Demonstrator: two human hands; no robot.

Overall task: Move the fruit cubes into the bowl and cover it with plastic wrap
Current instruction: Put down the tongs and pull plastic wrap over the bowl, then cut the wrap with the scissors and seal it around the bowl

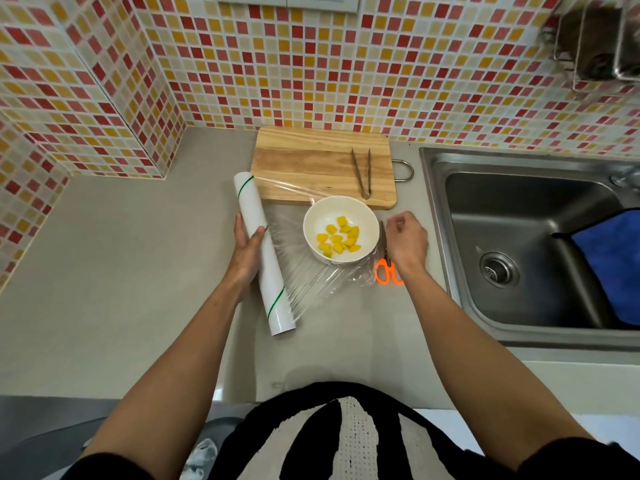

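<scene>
A white bowl (pixel 341 230) with several yellow fruit cubes (pixel 339 239) stands on the counter in front of the cutting board. My left hand (pixel 247 251) grips a white roll of plastic wrap (pixel 265 252) lying left of the bowl. A clear sheet of plastic wrap (pixel 304 278) stretches from the roll to the right across the bowl. My right hand (pixel 407 242), right of the bowl, has curled fingers that pinch the far edge of the sheet. The hand lies over orange-handled scissors (pixel 389 271).
A wooden cutting board (pixel 311 164) with metal tongs (pixel 362 173) lies behind the bowl by the tiled wall. A steel sink (pixel 519 237) with a blue cloth (pixel 613 265) is at the right. Grey counter (pixel 138 271) spreads to the left.
</scene>
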